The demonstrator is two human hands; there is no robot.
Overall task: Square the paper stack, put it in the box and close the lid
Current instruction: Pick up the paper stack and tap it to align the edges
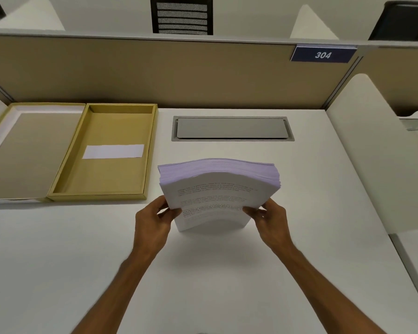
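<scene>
Squaring paper stack (217, 194): left hand (152, 222) and right hand (270, 220) each grip a side, stack upright on counter (203, 273), right of open box (106, 153).

- Paper stack (219, 189) stands on its lower edge on the counter (227, 285), near centre, top bowed toward the viewer.
- Left hand (155, 222) grips the stack's left side; right hand (270, 220) grips its right side.
- Box (106, 150) lies open on the counter, left of and slightly behind the stack, apart from it.
- A label (113, 151) lies inside the box, on its floor.
- Lid (27, 150) lies flat, directly left of the box, joined to it along their shared side.
- Recessed cover plate (232, 128) sits in the counter behind the stack, right of the box.
- Partition (155, 71) stands behind the counter; number plate (322, 54) hangs at its upper right.
- Chair (181, 15) stands beyond the partition.
</scene>
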